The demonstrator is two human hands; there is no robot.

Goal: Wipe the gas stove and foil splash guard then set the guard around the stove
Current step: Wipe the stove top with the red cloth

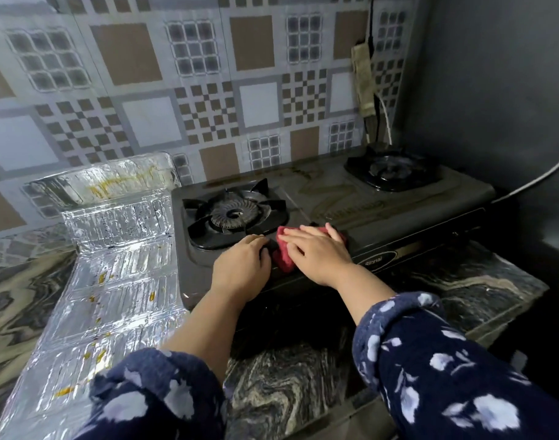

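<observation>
Two hands: both are laid on the front of the stove [335, 198], between its burners.
Right hand [316, 252]: pressed flat, fingers spread, on a red cloth [284, 262] at the stove's front edge.
Left hand [243, 265]: curled over the front edge beside the cloth; what is gripped, if anything, cannot be told.
Foil guard [113, 274]: laid out on the counter [287, 369] just left of the stove, its far end leaned up against the tiled wall [208, 90]; yellow stains are seen on it.
</observation>
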